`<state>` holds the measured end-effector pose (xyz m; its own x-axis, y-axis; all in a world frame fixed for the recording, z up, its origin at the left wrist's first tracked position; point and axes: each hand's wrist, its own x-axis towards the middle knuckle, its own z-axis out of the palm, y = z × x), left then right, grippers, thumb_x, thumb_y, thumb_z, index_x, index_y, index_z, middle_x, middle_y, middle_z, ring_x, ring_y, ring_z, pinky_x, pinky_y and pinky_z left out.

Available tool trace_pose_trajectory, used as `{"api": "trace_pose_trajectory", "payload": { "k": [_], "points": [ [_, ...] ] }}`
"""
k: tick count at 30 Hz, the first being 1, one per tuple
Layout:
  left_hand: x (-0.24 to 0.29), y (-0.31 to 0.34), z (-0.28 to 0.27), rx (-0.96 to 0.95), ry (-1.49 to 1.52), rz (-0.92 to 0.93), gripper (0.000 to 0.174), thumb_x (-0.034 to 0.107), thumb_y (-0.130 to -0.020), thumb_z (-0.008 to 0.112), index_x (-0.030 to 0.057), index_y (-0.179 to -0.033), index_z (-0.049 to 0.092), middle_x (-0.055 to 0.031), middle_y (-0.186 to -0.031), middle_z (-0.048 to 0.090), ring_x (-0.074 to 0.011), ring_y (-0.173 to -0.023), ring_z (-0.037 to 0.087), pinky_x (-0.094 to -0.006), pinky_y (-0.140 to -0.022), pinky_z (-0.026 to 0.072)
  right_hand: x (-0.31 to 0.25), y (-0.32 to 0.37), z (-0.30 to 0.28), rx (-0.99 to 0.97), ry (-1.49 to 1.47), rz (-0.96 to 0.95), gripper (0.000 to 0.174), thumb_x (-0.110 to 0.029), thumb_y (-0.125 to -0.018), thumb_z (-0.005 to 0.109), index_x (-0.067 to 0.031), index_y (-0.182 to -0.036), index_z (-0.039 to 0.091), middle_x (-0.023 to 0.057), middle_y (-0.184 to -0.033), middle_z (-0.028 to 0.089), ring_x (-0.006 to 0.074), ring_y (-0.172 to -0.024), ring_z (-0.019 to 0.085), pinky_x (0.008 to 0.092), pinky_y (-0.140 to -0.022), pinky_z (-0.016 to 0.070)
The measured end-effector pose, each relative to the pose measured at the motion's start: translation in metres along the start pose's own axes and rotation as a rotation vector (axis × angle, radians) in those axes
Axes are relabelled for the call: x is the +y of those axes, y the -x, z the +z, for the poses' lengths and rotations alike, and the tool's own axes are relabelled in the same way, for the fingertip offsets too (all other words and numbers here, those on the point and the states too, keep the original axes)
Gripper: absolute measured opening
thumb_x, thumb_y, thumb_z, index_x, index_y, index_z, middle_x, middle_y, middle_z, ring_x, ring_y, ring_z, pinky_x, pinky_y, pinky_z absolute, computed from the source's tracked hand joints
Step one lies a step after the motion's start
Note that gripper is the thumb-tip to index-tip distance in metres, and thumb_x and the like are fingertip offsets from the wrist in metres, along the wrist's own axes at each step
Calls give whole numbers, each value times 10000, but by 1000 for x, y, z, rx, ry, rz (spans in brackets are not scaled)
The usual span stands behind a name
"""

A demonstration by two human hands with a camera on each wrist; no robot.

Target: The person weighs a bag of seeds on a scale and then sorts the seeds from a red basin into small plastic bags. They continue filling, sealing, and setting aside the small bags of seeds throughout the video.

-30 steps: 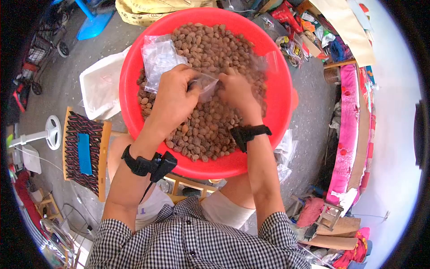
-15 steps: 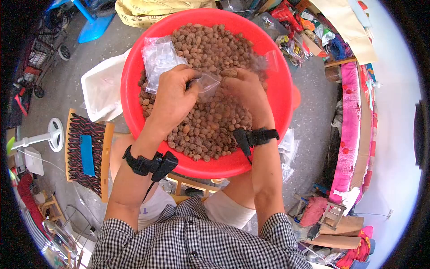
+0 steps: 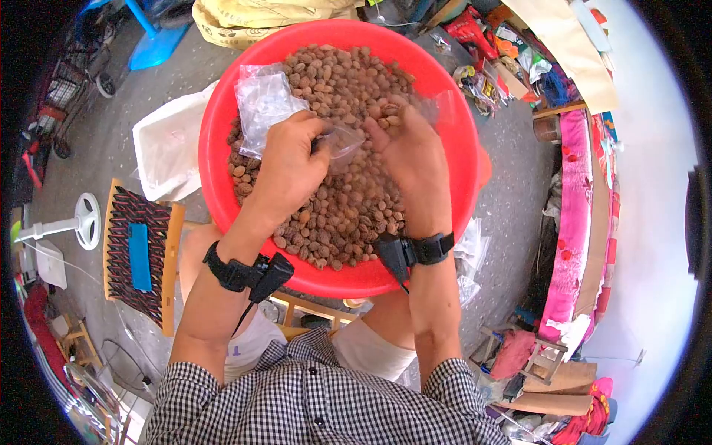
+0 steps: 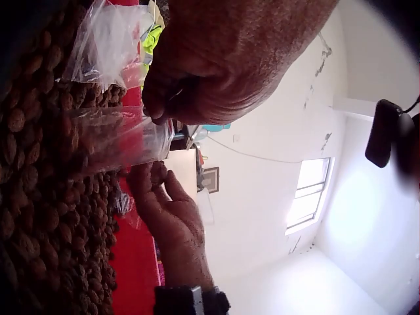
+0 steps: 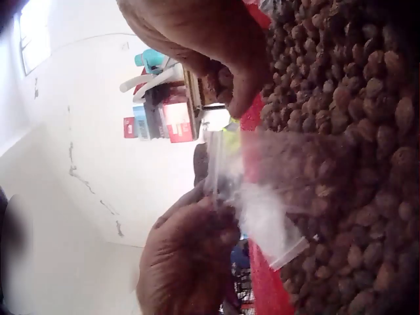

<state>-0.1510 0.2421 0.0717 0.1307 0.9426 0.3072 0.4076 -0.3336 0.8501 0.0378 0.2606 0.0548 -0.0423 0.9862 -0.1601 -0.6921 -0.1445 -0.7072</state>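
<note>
My left hand pinches the top edge of a clear plastic bag, which hangs over the heap of brown, wrinkled nuts in a red basin. The bag looks flat and see-through. Just right of its mouth, my right hand is turned partly palm up, fingers curled round at least one nut. In the right wrist view that hand sits above the heap, a nut showing between thumb and fingers. A stack of clear bags lies on the nuts at the basin's left side.
Another clear bag lies at the basin's right side. A white tub stands left of the basin, near a wooden stool with a woven seat. Plastic bags lie on the floor at right. A yellow sack is behind the basin.
My right hand has drawn back from the bag's mouth to the right and turned over, with a nut now showing in its fingers. The left hand holds the bag in nearly the same place.
</note>
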Motion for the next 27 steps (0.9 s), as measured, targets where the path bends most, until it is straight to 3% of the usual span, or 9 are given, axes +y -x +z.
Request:
{"api": "trace_pose_trajectory", "payload": {
  "k": [4, 6, 13, 16, 26, 27],
  "points": [
    [-2, 1, 3, 21, -7, 18, 248, -13, -674, 565, -57, -897, 663, -229, -837, 610, -399, -811, 611, -423, -737, 488, -1, 8, 21, -78, 62, -109, 254, -175, -931, 540, 9, -1105, 565, 100, -1040, 606, 227, -990, 569, 451, -931, 457],
    [-5, 2, 2, -21, -50, 12, 251, -12, -705, 569, -72, -936, 649, -206, -898, 625, -352, -853, 626, -370, -754, 487, 2, 11, 28, -90, 62, -121, 239, -176, -935, 536, 2, -1092, 570, 94, -1040, 606, 222, -985, 567, 439, -919, 458],
    [-2, 2, 1, -43, -60, -5, 263, -13, -709, 574, -81, -955, 642, -195, -917, 633, -325, -876, 635, -343, -760, 483, 9, 18, 47, 56, 82, -123, 235, -205, -960, 503, -17, -1080, 577, 78, -1009, 618, 196, -939, 575, 404, -879, 462],
    [-3, 1, 5, 15, -21, 34, 260, -13, -670, 577, -58, -911, 662, -233, -853, 612, -401, -811, 610, -423, -730, 488, 8, 18, 51, 74, 93, -123, 239, -207, -965, 498, -14, -1081, 577, 74, -997, 621, 183, -917, 578, 379, -852, 470],
    [-4, 1, 4, 7, -29, 19, 275, -18, -657, 559, -67, -909, 655, -238, -832, 599, -406, -811, 601, -422, -722, 481, 17, 17, 53, 89, 283, -194, 269, -217, -976, 473, 7, -1081, 579, 80, -952, 624, 165, -849, 574, 303, -785, 474],
    [-5, 1, 4, 11, -33, 25, 274, -18, -657, 559, -68, -909, 655, -238, -832, 599, -405, -811, 601, -422, -722, 481, 16, 17, 53, 93, 304, -183, 245, -144, -969, 446, 20, -1111, 560, 75, -973, 611, 158, -881, 569, 295, -801, 484]
  ]
}}
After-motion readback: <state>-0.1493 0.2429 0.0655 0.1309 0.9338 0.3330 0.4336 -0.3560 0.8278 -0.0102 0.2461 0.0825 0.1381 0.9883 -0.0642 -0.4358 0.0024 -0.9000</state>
